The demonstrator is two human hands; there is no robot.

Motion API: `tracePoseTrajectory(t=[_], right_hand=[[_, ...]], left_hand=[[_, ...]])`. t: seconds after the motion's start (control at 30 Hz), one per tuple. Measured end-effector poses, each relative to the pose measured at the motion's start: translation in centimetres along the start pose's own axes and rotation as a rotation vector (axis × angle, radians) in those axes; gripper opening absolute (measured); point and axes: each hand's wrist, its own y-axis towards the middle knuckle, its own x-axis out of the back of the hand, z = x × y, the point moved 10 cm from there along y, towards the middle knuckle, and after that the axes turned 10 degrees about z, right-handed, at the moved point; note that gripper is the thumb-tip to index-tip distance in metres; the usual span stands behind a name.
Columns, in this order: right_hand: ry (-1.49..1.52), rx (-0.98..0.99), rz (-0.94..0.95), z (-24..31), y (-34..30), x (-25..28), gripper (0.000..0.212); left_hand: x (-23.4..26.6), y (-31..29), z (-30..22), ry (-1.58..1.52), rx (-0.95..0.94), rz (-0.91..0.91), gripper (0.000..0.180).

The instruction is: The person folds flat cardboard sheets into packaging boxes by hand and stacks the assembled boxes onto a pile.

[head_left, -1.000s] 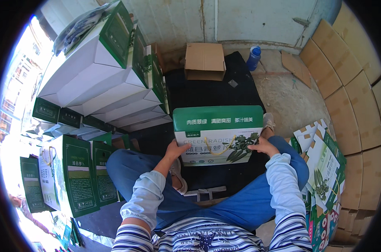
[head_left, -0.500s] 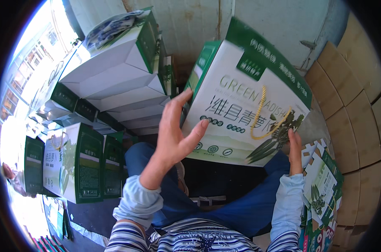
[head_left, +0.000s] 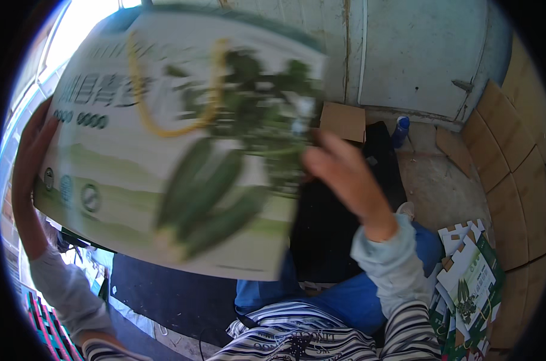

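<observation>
A white and green carton [head_left: 122,174] with a yellow rope handle [head_left: 186,130] and a printed picture of long green radishes is held up close in front of me, slightly blurred by motion. At its left edge my left hand [head_left: 31,147] grips it, fingertips lapping onto the printed face. My right hand [head_left: 348,174] clasps the opposite side edge, part of its fingers hidden behind the panel. Most of what lies behind on the left is covered by the carton.
Brown cardboard cartons [head_left: 510,192] are stacked along the right. Flat printed carton sheets [head_left: 468,283] lie in a pile at lower right. Beyond a black surface [head_left: 369,180] stand a blue bottle [head_left: 400,131] and a small brown box [head_left: 343,122], near a pale door [head_left: 420,54].
Both hands have carried the carton leftward and closer to me. My left hand has moved out to the far left; the stacked cartons there are now mostly hidden.
</observation>
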Motion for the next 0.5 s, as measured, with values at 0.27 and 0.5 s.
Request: tracePoseTrajectory(t=[0.27,0.5], right_hand=[[-0.138,0.048,0.304,-8.5,10.5,-20.5,0.073],[-0.251,-0.03,0.381,-12.7,9.1,-21.6,0.063]], left_hand=[[7.1,-0.1,20.3,0.676,0.421,0.052,0.072],[-14.9,-1.2,2.3,0.632,0.014,0.448,0.065]])
